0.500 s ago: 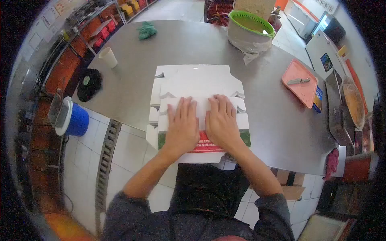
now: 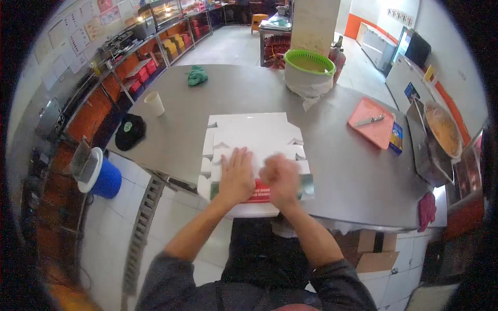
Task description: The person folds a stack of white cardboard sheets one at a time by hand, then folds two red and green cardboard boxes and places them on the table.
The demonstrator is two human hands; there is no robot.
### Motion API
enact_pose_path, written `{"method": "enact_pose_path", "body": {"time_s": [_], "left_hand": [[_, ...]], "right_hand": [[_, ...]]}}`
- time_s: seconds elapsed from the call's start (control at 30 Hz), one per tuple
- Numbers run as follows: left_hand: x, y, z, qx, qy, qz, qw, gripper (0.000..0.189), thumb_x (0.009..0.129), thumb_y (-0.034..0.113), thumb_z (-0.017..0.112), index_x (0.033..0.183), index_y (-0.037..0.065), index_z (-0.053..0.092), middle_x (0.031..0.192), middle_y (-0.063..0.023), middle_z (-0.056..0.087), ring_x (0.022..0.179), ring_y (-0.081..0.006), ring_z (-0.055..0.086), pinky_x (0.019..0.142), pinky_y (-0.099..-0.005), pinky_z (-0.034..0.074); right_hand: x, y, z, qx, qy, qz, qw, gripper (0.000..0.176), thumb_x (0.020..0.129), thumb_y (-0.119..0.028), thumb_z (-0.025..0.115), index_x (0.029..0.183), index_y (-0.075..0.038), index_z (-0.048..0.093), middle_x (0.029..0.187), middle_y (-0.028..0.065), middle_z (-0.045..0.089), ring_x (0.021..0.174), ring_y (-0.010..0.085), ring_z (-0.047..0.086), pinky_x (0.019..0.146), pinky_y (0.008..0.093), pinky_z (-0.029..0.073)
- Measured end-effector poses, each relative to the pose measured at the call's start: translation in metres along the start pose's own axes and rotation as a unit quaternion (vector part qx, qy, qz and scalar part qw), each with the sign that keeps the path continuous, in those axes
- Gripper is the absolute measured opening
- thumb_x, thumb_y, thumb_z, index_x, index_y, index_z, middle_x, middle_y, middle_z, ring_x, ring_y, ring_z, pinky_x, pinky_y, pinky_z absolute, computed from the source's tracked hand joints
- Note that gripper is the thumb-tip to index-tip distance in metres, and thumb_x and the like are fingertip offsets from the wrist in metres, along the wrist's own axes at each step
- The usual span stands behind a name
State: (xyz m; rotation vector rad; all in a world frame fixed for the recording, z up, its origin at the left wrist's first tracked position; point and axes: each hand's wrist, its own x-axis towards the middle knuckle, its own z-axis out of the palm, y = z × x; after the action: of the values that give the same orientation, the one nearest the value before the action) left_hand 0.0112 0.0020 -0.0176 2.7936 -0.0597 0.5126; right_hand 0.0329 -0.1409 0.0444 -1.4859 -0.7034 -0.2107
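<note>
A folded stack of flat white cardboard box blanks (image 2: 254, 129) lies at the table's near edge, with notched flaps along its sides and a red and green printed band close to me. My left hand (image 2: 237, 173) rests flat on the cardboard, fingers stretched forward and holding nothing. Over the right part of the same cardboard is my right hand (image 2: 281, 179), smeared by motion. Its fingers look curled in, but the blur hides whether anything is in them.
The steel table (image 2: 181, 140) bears a green cloth (image 2: 197, 76), a pale cup (image 2: 154, 103), a black cap (image 2: 130, 132), a green-rimmed basket (image 2: 309, 78) and a pink tray (image 2: 370, 132) with a knife (image 2: 369, 121). Metal containers (image 2: 433, 150) stand at right; a blue bucket (image 2: 108, 179) is at left.
My right hand has gone from lying flat on the cardboard to a blurred, curled shape. The left stays flat on it. The camera's view has tilted up.
</note>
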Motion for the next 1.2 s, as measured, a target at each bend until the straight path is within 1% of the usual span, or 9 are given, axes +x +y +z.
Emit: {"method": "enact_pose_path", "body": {"time_s": [0.07, 0.13, 0.33, 0.37, 0.5, 0.7, 0.83, 0.97, 1.2], "left_hand": [[-0.002, 0.005, -0.005, -0.008, 0.01, 0.002, 1.0, 0.055, 0.08, 0.011, 0.056, 0.132, -0.002, 0.041, 0.141, -0.0212, 0.038, 0.136, -0.038, 0.031, 0.111, -0.0617, 0.016], [0.005, 0.01, -0.013, -0.021, 0.041, 0.002, 0.999, 0.053, 0.08, 0.01, 0.057, 0.13, -0.001, 0.043, 0.139, -0.0207, 0.041, 0.135, -0.0379, 0.034, 0.111, -0.0608, 0.017], [-0.021, 0.022, -0.027, -0.089, 0.237, 0.037, 0.967, 0.023, 0.083, 0.01, 0.056, 0.104, 0.004, 0.06, 0.107, -0.0148, 0.061, 0.101, -0.0332, 0.056, 0.091, -0.0456, 0.039], [-0.025, 0.021, -0.026, -0.087, 0.227, 0.023, 0.97, 0.018, 0.084, 0.012, 0.056, 0.1, 0.005, 0.061, 0.098, -0.0125, 0.062, 0.093, -0.0318, 0.057, 0.085, -0.044, 0.039], [-0.042, 0.021, -0.03, -0.075, 0.198, 0.043, 0.976, 0.013, 0.086, 0.019, 0.058, 0.091, 0.008, 0.064, 0.081, -0.0084, 0.063, 0.075, -0.0298, 0.057, 0.075, -0.0421, 0.039], [-0.072, 0.002, -0.064, -0.06, 0.169, 0.099, 0.979, 0.02, 0.079, 0.023, 0.074, 0.086, 0.006, 0.067, 0.086, -0.0096, 0.067, 0.082, -0.0289, 0.062, 0.078, -0.0398, 0.046], [-0.091, -0.033, -0.083, -0.226, -0.045, -0.121, 0.966, 0.022, 0.076, 0.013, 0.079, 0.092, 0.001, 0.069, 0.087, -0.0124, 0.067, 0.08, -0.0201, 0.064, 0.07, -0.0313, 0.049], [-0.107, -0.044, -0.08, -0.17, 0.072, 0.083, 0.979, 0.014, 0.08, 0.013, 0.074, 0.086, 0.001, 0.067, 0.072, -0.0096, 0.065, 0.065, -0.0177, 0.06, 0.065, -0.0309, 0.048], [-0.153, 0.004, -0.065, -0.163, 0.117, 0.22, 0.955, 0.021, 0.072, 0.011, 0.08, 0.084, 0.004, 0.064, 0.086, -0.0127, 0.066, 0.076, -0.0267, 0.062, 0.072, -0.0373, 0.049]], "right_hand": [[-0.01, 0.033, 0.016, -0.102, 0.009, 0.008, 0.995, 0.039, 0.098, -0.025, 0.044, 0.068, 0.0, 0.045, 0.057, 0.0039, 0.041, 0.05, 0.0145, 0.043, 0.047, 0.0336, 0.033], [-0.002, 0.02, 0.014, 0.017, -0.005, 0.139, 0.99, 0.034, 0.096, -0.024, 0.047, 0.072, 0.0, 0.048, 0.056, 0.0091, 0.043, 0.05, 0.0207, 0.046, 0.05, 0.0384, 0.037], [-0.034, 0.024, 0.006, -0.401, 0.042, -0.143, 0.904, 0.021, 0.087, -0.024, 0.055, 0.079, -0.005, 0.058, 0.071, 0.0103, 0.054, 0.068, 0.0281, 0.053, 0.065, 0.0414, 0.04], [-0.039, 0.025, 0.004, -0.494, 0.054, -0.213, 0.841, 0.019, 0.084, -0.025, 0.058, 0.077, -0.008, 0.058, 0.075, 0.009, 0.055, 0.075, 0.0279, 0.053, 0.071, 0.0418, 0.039], [-0.055, 0.018, -0.003, -0.509, 0.023, -0.162, 0.845, 0.019, 0.082, -0.027, 0.06, 0.076, -0.01, 0.057, 0.077, 0.0076, 0.056, 0.081, 0.0251, 0.052, 0.076, 0.0415, 0.035], [-0.069, 0.013, 0.003, -0.479, 0.096, -0.194, 0.851, 0.02, 0.08, -0.028, 0.063, 0.075, -0.01, 0.057, 0.076, 0.0056, 0.054, 0.077, 0.0243, 0.051, 0.077, 0.0402, 0.035], [-0.089, -0.007, 0.009, -0.518, 0.113, -0.12, 0.84, 0.023, 0.08, -0.033, 0.063, 0.077, -0.011, 0.059, 0.078, 0.005, 0.057, 0.083, 0.0224, 0.054, 0.082, 0.0409, 0.035], [-0.104, -0.019, 0.024, -0.549, 0.022, -0.143, 0.823, 0.019, 0.079, -0.032, 0.063, 0.077, -0.014, 0.06, 0.077, 0.0006, 0.059, 0.087, 0.0186, 0.056, 0.087, 0.0412, 0.035], [-0.137, -0.044, 0.006, -0.528, -0.136, -0.138, 0.827, 0.008, 0.079, -0.024, 0.059, 0.077, -0.016, 0.061, 0.074, -0.0044, 0.059, 0.085, 0.0137, 0.057, 0.088, 0.0389, 0.036]]}}
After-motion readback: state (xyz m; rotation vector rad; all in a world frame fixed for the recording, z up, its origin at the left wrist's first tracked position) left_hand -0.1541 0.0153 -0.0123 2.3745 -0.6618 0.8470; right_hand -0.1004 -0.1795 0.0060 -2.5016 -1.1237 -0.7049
